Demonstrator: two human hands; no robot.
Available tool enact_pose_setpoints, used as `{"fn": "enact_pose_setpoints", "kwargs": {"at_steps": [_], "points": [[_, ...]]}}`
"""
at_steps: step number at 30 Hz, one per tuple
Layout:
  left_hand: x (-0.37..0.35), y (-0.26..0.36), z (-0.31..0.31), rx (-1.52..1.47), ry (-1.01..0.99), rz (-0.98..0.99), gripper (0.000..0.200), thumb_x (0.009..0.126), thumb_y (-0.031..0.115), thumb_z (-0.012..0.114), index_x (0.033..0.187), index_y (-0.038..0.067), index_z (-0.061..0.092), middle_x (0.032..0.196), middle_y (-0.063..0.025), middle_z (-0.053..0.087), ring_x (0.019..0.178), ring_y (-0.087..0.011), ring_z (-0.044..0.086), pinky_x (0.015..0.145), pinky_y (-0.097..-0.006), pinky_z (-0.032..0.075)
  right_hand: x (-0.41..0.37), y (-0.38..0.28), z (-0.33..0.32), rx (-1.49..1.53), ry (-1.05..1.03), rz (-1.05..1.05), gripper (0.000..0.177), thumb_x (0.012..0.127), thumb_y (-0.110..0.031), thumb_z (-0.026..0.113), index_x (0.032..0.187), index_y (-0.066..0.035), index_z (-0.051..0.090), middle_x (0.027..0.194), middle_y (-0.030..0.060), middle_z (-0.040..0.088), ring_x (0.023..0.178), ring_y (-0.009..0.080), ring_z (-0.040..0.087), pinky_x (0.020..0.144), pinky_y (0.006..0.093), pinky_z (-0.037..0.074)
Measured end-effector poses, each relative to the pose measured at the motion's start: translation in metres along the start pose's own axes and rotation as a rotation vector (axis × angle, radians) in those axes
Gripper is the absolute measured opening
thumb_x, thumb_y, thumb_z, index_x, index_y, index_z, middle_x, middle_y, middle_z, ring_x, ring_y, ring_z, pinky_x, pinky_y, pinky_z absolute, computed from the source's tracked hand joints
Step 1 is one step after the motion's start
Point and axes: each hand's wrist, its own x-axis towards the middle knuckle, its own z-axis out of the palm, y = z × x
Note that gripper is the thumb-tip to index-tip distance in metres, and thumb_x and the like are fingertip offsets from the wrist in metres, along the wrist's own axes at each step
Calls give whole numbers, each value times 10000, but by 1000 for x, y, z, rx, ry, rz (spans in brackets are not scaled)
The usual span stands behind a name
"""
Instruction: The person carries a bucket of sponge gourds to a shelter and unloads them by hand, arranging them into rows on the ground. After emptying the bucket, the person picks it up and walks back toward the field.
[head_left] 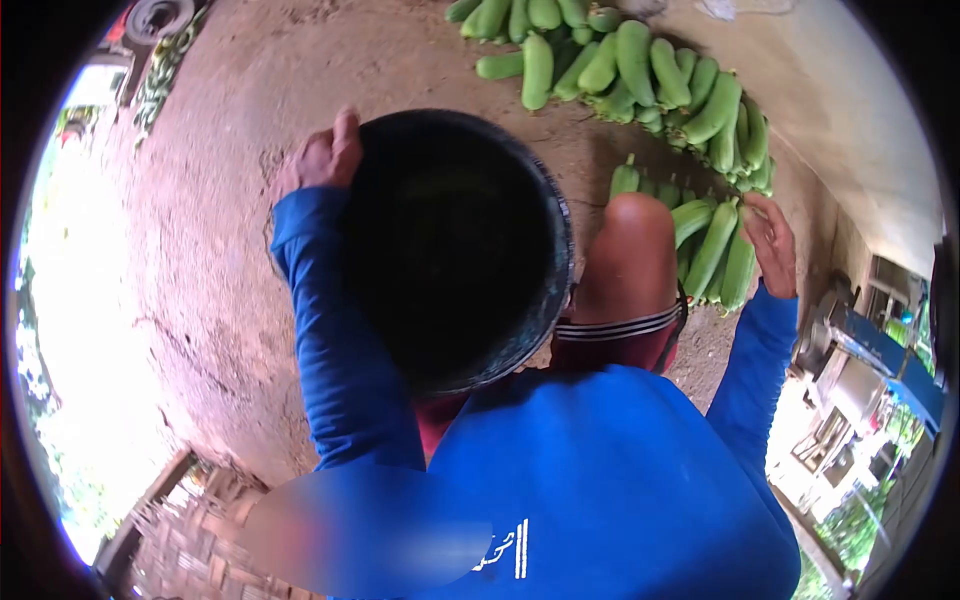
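A large black bucket (562,250) stands in front of me, its dark inside too shadowed to make out. My left hand (325,155) is closed on its left rim, thumb side up. Off to the right, my right hand (772,240) rests against the outermost of several long green gourds (739,262), its fingers loosely stretched along the upper end. These gourds lie side by side beyond my right knee (633,235), which hides some of them.
A longer heap of green gourds (633,60) curves along the foot of the pale wall (850,110). Brown packed floor (215,260) spreads to the left. Woven matting (190,530) lies at lower left; a blue object (890,350) stands at far right.
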Motion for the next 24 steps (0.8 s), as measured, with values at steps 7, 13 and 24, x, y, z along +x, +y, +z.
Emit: {"fn": "enact_pose_setpoints", "kwargs": {"at_steps": [7,13,24], "points": [[-3,-7,1,-54,32,70,723,837,665,282,1000,92,693,1044,-217,641,1047,-377,587,918,-435,427,17,-132,215,-307,-937,-834,291,843,-257,622,1004,-17,594,926,122,549,819,255,574,696,349,478],[-6,-7,2,-42,82,92,726,826,655,281,959,81,705,1010,-233,647,1013,-388,602,900,-453,440,25,-111,380,-1316,-1149,-774,477,684,-434,683,967,-52,637,924,216,616,917,359,610,739,496,501],[-11,-5,0,-8,75,108,733,833,684,267,1031,121,694,1081,-203,638,1087,-372,570,949,-458,406,92,9,420,-1648,-1162,-524,489,661,-427,696,987,-67,633,969,216,596,943,364,597,758,496,496]]}}
